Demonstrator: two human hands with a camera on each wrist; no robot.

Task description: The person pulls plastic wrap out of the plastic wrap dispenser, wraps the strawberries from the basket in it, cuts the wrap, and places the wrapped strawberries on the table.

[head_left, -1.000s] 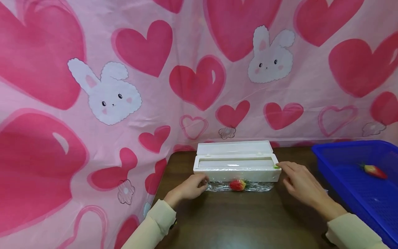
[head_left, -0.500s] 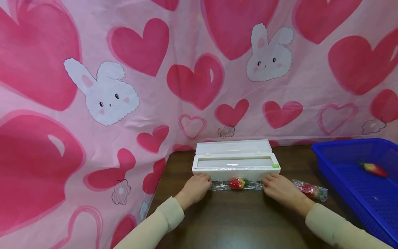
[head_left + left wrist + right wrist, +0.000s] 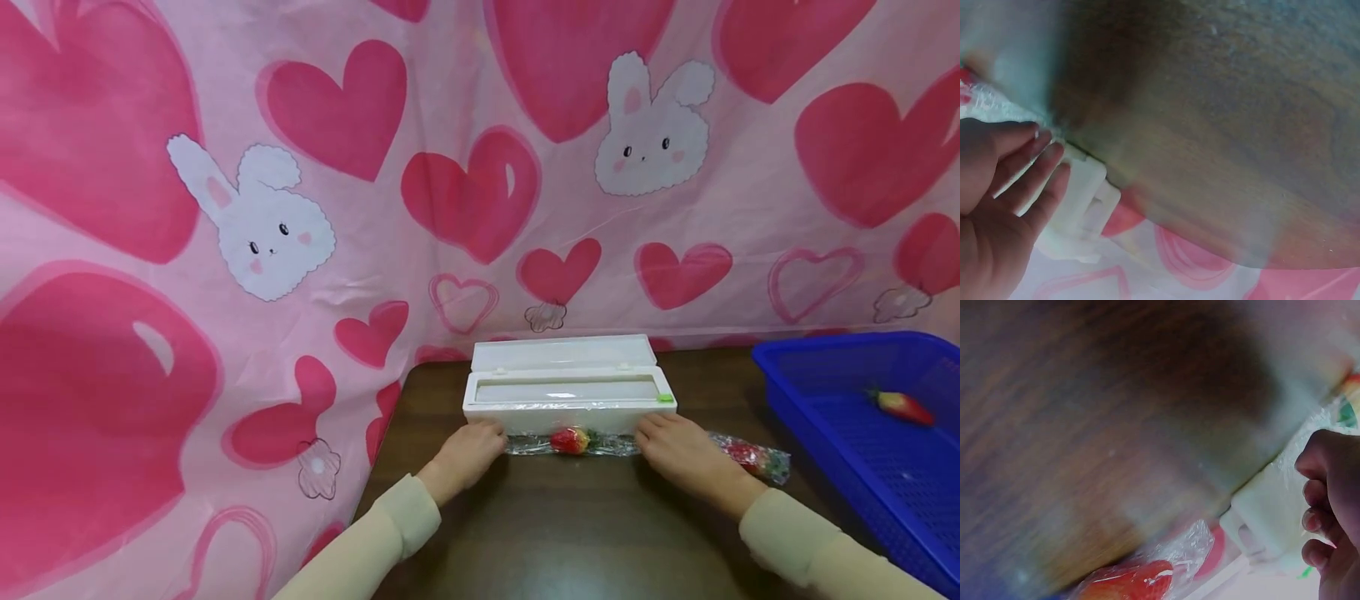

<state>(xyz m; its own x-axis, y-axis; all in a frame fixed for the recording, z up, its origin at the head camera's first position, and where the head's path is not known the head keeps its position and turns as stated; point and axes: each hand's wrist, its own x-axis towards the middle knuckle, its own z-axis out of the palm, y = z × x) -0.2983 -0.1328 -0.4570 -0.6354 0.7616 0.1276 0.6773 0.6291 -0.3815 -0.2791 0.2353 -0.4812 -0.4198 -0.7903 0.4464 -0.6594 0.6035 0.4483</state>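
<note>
A red strawberry with green leaves (image 3: 568, 441) lies in a strip of cling film (image 3: 615, 445) along the front of a white cling film dispenser (image 3: 558, 419), whose lid stands up at the back. My left hand (image 3: 468, 452) pinches the film's left end between thumb and fingertips, close to the dispenser's front corner. At the other end my right hand (image 3: 678, 450) grips the film with curled fingers. In the left wrist view the thumb meets the fingertips at the crinkled film (image 3: 997, 106). Both hands cover the film's ends in the head view.
A film-wrapped strawberry (image 3: 748, 456) lies beyond my right hand. Farther right stands a blue plastic basket (image 3: 795, 417) holding an unwrapped strawberry (image 3: 903, 408). A green slider (image 3: 665, 398) sits at the dispenser's right end. A pink heart-print cloth (image 3: 450, 217) hangs behind the brown table (image 3: 570, 525).
My right hand has moved from the green slider down and left, taking hold of the film's right end. The left hand has shifted slightly right. The wrapped strawberry has come into view.
</note>
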